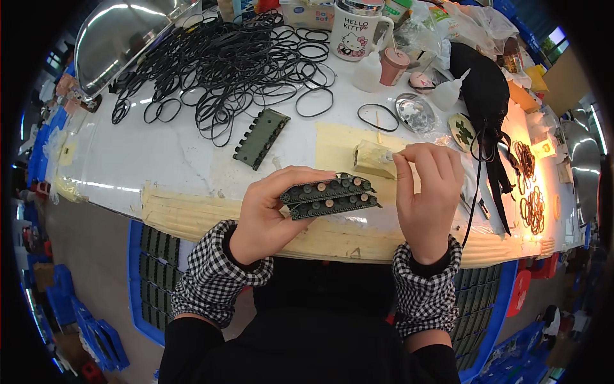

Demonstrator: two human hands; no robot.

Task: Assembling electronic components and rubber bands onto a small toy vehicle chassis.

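Note:
My left hand (268,205) is closed around a dark green toy tank chassis (329,195), with two rows of small wheels and tracks facing up. A few of the wheels are pale pinkish. To its right, my right hand (432,189) has thumb and forefinger pinched beside a beige, tape-wrapped block (374,160). A small whitish tip shows at those fingertips, too small to name. Farther left on the table lies a flat green part (261,139) with knobs along one edge, touched by neither hand.
Black rubber bands (211,70) lie heaped at the back left. A white mug (357,32), squeeze bottles (368,72), a round metal dish (416,112) and a black bag (480,83) stand behind my right hand. Blue trays (135,281) of green parts sit below the table edge.

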